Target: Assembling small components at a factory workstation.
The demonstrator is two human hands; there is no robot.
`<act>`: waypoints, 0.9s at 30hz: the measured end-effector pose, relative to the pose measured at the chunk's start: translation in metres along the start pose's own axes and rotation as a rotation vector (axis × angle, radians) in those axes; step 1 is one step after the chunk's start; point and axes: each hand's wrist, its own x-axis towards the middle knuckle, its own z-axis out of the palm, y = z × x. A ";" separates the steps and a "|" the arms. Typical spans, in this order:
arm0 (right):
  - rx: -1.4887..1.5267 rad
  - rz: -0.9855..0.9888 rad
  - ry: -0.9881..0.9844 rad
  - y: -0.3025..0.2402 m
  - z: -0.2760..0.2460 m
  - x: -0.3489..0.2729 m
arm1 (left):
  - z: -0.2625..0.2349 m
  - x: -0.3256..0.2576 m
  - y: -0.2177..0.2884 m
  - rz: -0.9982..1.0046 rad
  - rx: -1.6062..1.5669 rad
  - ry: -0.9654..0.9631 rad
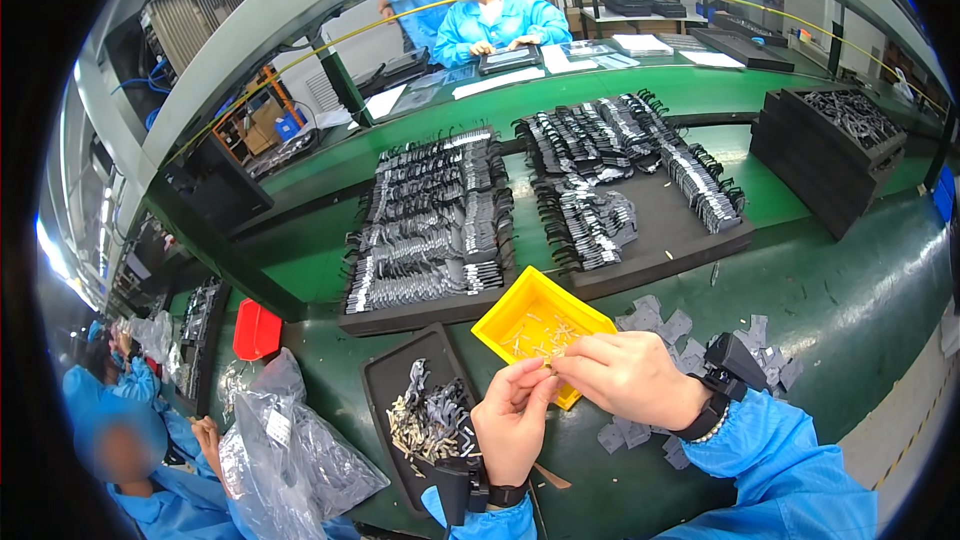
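My left hand (512,422) and my right hand (632,376) meet with pinched fingertips over the near edge of a yellow bin (505,305). Whatever is between the fingers is too small to make out. Several small pale, pin-like pieces (535,318) lie scattered inside the bin. Left of my left hand, a black tray (385,372) carries a heap of small brass-coloured and dark parts (430,422). Flat grey plates (690,325) lie loosely around and beyond my right wrist, partly hidden by my arm.
Two black foam trays (430,308) (660,265) hold rows of dark cabled parts. Stacked black boxes (815,165) stand far right. A red bin (257,330) and clear plastic bags (290,450) lie left, near a co-worker (150,460). Another person (500,25) sits across the green bench.
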 end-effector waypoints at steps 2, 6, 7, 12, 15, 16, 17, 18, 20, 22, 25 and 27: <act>-0.012 -0.004 0.009 0.000 0.000 0.000 | 0.000 -0.001 -0.005 0.159 0.280 0.008; 0.023 0.045 0.073 -0.002 -0.001 0.002 | 0.001 -0.003 -0.007 0.238 0.312 0.013; 0.024 0.044 0.073 0.000 -0.001 0.002 | 0.001 -0.003 -0.005 0.159 0.203 0.021; -0.024 0.246 0.045 0.011 0.000 -0.003 | -0.004 0.003 -0.004 0.003 -0.090 0.026; -0.090 0.295 -0.013 0.010 0.005 -0.004 | -0.007 0.005 -0.008 -0.013 -0.152 0.001; -0.108 0.318 0.034 0.009 0.007 -0.003 | -0.007 0.005 -0.007 -0.013 -0.152 0.001; -0.107 0.318 0.034 0.006 0.004 0.000 | -0.006 0.004 -0.005 0.040 -0.050 0.010; 0.033 0.358 0.039 0.003 -0.002 0.003 | -0.006 0.004 -0.003 0.093 0.052 0.019; 0.172 0.398 0.045 0.001 -0.006 0.004 | -0.003 0.002 -0.004 0.151 0.157 0.019; 0.482 0.447 -0.024 0.003 -0.005 0.002 | 0.001 -0.001 -0.005 0.229 0.315 0.024; 0.661 0.506 -0.049 0.002 -0.004 0.002 | 0.005 -0.003 -0.001 0.405 0.616 0.013; 0.682 0.534 -0.062 0.001 -0.007 0.003 | 0.007 -0.004 -0.001 0.429 0.622 0.015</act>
